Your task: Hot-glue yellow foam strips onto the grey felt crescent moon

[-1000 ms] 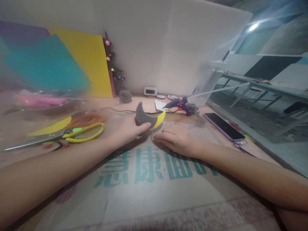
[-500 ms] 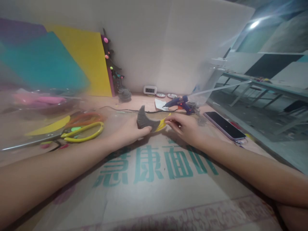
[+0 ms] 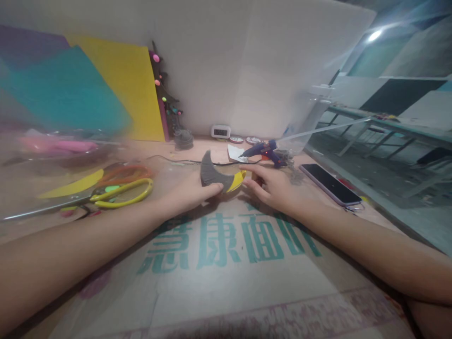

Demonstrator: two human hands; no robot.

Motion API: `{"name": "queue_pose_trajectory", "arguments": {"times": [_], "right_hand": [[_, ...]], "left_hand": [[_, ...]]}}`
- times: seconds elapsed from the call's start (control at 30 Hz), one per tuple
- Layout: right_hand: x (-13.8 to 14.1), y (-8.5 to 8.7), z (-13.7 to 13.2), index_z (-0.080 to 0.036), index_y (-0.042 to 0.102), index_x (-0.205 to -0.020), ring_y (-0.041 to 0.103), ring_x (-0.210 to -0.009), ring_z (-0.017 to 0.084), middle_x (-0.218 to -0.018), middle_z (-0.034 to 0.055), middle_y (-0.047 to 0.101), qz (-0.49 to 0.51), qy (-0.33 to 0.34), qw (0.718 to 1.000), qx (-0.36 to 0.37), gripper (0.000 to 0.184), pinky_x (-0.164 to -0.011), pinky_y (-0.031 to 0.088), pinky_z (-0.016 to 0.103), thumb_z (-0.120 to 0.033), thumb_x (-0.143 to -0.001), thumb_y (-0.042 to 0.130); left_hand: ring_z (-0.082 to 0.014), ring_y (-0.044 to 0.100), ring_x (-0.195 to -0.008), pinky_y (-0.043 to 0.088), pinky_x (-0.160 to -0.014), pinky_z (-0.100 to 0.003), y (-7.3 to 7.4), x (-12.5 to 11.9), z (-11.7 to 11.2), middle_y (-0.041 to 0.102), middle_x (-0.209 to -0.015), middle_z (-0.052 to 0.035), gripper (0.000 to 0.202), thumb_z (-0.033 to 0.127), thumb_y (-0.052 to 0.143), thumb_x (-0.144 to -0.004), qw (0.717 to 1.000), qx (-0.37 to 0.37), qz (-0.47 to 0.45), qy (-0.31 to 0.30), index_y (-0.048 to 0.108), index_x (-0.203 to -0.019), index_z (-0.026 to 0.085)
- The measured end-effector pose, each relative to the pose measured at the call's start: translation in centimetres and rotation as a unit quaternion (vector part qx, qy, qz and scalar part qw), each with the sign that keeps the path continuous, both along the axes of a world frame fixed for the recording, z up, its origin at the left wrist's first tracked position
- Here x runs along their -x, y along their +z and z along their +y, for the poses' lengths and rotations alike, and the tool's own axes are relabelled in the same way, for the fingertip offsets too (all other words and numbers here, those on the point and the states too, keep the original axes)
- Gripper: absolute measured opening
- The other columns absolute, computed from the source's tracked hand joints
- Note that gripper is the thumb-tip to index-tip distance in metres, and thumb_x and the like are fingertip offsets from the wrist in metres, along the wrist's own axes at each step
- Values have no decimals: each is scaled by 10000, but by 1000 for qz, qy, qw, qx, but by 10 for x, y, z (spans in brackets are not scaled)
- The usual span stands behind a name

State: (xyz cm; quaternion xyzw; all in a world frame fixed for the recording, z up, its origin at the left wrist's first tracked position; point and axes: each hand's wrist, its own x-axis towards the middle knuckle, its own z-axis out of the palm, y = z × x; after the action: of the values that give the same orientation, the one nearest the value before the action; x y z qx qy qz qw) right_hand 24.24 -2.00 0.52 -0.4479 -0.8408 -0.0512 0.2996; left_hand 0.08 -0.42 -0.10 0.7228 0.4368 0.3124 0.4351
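While gripping the crescent (image 3: 213, 176) in the left hand (image 3: 194, 192), curving right fingers beside its yellow end (image 3: 236, 181)

While pressing the left thumb onto the grey-wound part, holding the crescent over the printed sheet (image 3: 201, 292) on the bench (image 3: 203, 146), between both forearms. Running its long axis in a curve from left to right: pointing the grey horn up and away, ending in yellow on the right. Turning its hollow side outward, roughly toward the glue gun (image 3: 263, 149).

Lying just left of the right hand (image 3: 273, 190), so presenting the yellow end straight to those fingertips, while sitting right against the left thumb at the grey part. Half-curling the right hand, with thumb and forefinger around the yellow end; showing too little for saying whether touching or pinching anything.

Having the glue gun resting just beyond the right hand, the phone (image 3: 330, 183) lying farther right, and the yellow-handled scissors (image 3: 94, 197) lying beyond the left forearm.
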Motion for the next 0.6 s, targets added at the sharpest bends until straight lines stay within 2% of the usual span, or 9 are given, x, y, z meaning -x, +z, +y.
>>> {"name": "queue_pose_trajectory", "arguments": {"times": [0.1,0.2,0.27,0.37,0.47,0.5,0.6], "right_hand": [[0,-1,1,-204,634,-1186,576,-617,146,-729,16,671,18,-9,999,42,356,-597,403,259,-409,-905,556],[1,-2,1,-201,639,-1169,589,-636,147,-770,25,691,29,8,997,77,344,-607,415,258,-404,-904,557],[3,-2,1,-194,680,-1047,589,-642,143,-769,24,693,45,20,994,97,272,-606,419,253,-388,-904,553],[7,0,2,-179,682,-818,572,-626,135,-712,11,669,98,21,986,136,236,-587,418,244,-361,-895,552],[9,2,3,-171,649,-747,559,-619,131,-686,2,643,157,18,970,183,247,-571,416,237,-363,-873,560],[8,3,4,-169,642,-740,553,-616,130,-680,-1,633,169,18,966,197,252,-564,412,236,-372,-867,562],[8,2,4,-167,627,-732,521,-585,120,-646,-11,592,193,24,951,238,270,-526,387,229,-402,-852,568]], "left_hand": [[-181,617,-601,441,-483,-254,-4,0,0,683,-729,-29,184,374,593,-766,1000,16,-21,4,608,-822,199],[-183,634,-659,464,-513,-245,-5,-1,-1,681,-754,-36,205,375,606,-774,999,21,-43,-1,608,-864,190],[-168,636,-679,481,-550,-237,-3,-2,-2,676,-766,-23,265,356,613,-784,997,19,-80,-7,591,-989,189],[-147,635,-664,498,-596,-241,3,-3,-3,670,-755,4,554,344,616,-801,992,10,-125,-9,428,-1305,210],[-153,656,-750,518,-695,-266,6,-3,-6,680,-793,-2,756,316,588,-823,989,-50,-136,-8,217,-1475,224],[-155,659,-804,520,-738,-273,6,-3,-7,689,-856,-21,739,295,573,-828,989,-78,-124,-17,233,-1481,226],[-162,647,-927,508,-843,-288,5,-2,-11,669,-1109,-76,544,239,543,-822,985,-159,-41,-53,474,-1361,215]]}}
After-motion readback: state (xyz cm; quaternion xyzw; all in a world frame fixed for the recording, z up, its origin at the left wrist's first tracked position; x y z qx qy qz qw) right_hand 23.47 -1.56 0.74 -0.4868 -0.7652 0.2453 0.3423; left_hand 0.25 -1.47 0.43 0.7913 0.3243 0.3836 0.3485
